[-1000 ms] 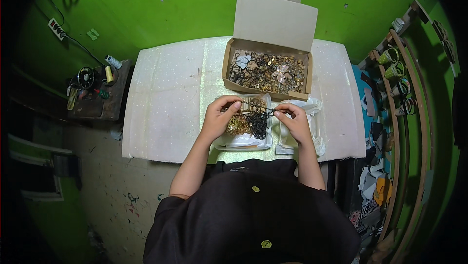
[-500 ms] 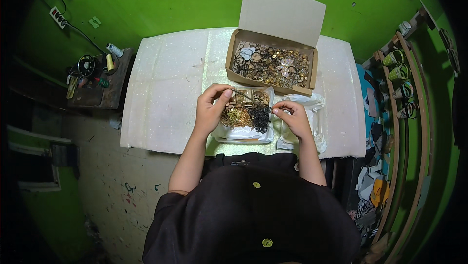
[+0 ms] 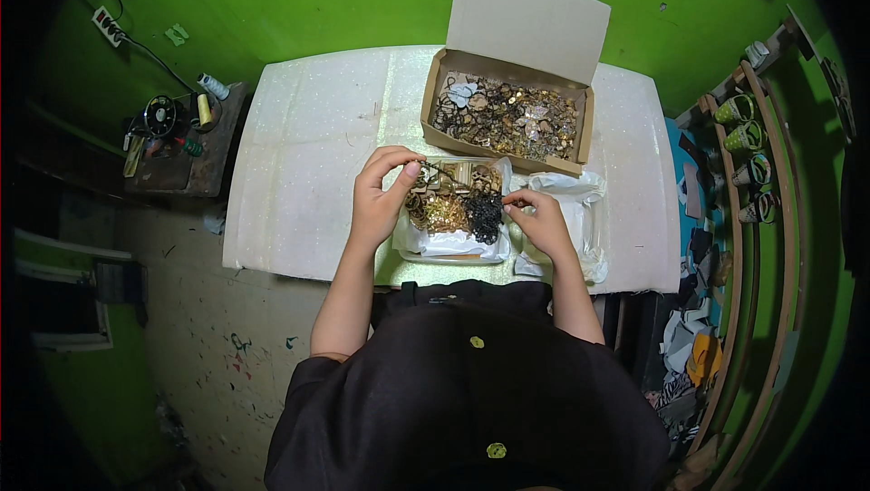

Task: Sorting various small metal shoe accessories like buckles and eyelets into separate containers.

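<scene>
A clear plastic tray (image 3: 453,261) with a white lining stands before me, divided into piles of small metal-looking pieces. Gold pieces (image 3: 442,213) lie in its middle and black ones (image 3: 485,217) on the right. At the tray's upper left corner, my left hand (image 3: 379,199) pinches a thin dark piece (image 3: 435,168) between thumb and fingertips; its kind is too small to tell. Beside the black pile, my right hand (image 3: 542,226) has its thumb and fingers closed together at the tray's right edge. Whatever lies between those fingertips cannot be made out.
Behind the tray, an open cardboard box (image 3: 498,155) holds many mixed small pieces, its lid raised. A clear container with white plastic (image 3: 584,187) sits to the right. A small side table (image 3: 172,178) with thread spools stands left; a wooden rack (image 3: 739,310) with shoes is right.
My left hand has shifted slightly left and up, its fingertips still closed at the tray's corner. My right hand stays by the black pile, moved slightly left.
</scene>
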A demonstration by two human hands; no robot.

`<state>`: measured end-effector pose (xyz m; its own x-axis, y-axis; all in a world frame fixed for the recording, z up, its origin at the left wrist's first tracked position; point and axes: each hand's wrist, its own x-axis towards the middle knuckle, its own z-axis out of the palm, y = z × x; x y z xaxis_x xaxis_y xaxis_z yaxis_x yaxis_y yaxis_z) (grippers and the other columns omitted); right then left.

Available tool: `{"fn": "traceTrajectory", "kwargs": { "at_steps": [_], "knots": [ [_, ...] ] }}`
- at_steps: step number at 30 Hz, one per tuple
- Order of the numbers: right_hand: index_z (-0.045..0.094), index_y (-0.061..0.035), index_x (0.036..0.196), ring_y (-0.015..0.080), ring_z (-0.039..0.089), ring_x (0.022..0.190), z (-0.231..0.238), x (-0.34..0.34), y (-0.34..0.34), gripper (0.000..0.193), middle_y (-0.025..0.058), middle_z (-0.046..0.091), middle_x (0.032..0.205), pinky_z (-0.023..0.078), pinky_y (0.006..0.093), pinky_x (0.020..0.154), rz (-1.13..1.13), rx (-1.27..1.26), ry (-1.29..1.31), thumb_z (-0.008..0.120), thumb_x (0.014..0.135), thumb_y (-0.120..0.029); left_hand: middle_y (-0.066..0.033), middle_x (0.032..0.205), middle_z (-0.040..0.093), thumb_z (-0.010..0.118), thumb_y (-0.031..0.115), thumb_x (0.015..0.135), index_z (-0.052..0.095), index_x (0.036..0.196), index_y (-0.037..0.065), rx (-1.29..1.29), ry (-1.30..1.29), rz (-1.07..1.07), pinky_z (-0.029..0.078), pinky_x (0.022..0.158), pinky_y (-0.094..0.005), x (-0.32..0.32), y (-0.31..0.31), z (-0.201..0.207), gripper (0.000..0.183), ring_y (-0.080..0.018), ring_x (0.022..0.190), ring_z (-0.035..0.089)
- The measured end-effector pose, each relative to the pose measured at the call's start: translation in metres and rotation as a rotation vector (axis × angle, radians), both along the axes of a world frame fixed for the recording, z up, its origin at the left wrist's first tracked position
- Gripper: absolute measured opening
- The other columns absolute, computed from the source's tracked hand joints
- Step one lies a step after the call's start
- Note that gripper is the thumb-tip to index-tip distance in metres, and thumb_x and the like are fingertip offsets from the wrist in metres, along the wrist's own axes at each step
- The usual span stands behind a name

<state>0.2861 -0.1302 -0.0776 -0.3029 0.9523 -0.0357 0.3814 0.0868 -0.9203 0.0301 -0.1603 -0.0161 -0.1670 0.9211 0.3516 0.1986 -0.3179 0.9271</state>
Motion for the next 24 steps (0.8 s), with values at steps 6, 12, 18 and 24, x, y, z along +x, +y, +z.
{"fn": "traceTrajectory", "kwargs": {
  "at_steps": [6, 12, 18, 24],
  "knots": [
    [0.066, -0.0008, 0.088, 0.0202, 0.064, 0.069, -0.002, -0.004, -0.002, 0.015, 0.0133, 0.065, 0.073, 0.049, 0.0297, 0.067, 0.016, 0.127, -0.073, 0.063, 0.075, -0.007, -0.0081, 0.093, 0.059, 0.062, 0.016, 0.085, 0.065, 0.092, 0.001, -0.011, -0.006, -0.034, 0.041, 0.084, -0.0284, 0.003, 0.001, 0.000, 0.017, -0.0173, 0.091, 0.054],
    [0.066, -0.0044, 0.086, 0.0226, 0.062, 0.067, -0.007, -0.003, -0.003, 0.013, 0.0100, 0.065, 0.073, 0.043, 0.0321, 0.077, 0.027, 0.131, -0.208, 0.063, 0.077, -0.013, -0.0079, 0.093, 0.059, 0.062, 0.016, 0.086, 0.065, 0.093, 0.001, -0.025, -0.003, -0.044, 0.041, 0.085, -0.0287, 0.003, 0.002, 0.000, 0.017, -0.0173, 0.091, 0.054],
    [0.067, -0.0073, 0.092, 0.0220, 0.059, 0.083, -0.004, -0.008, -0.004, 0.019, 0.0098, 0.064, 0.086, 0.039, 0.0323, 0.083, 0.112, 0.155, -0.440, 0.066, 0.074, -0.012, -0.0076, 0.092, 0.058, 0.061, 0.017, 0.086, 0.065, 0.093, 0.001, -0.051, 0.007, -0.059, 0.040, 0.086, -0.0289, 0.005, 0.004, -0.004, 0.018, -0.0173, 0.091, 0.054],
    [0.057, -0.0144, 0.116, 0.0279, 0.044, 0.112, 0.006, -0.012, -0.005, 0.046, 0.0087, 0.049, 0.120, 0.034, 0.0372, 0.091, -0.032, 0.274, -0.412, 0.069, 0.072, -0.020, -0.0099, 0.101, 0.060, 0.059, 0.018, 0.087, 0.065, 0.099, 0.001, -0.154, -0.072, -0.193, 0.041, 0.088, -0.0294, 0.019, 0.004, -0.008, 0.022, -0.0190, 0.099, 0.055]
  ]
}}
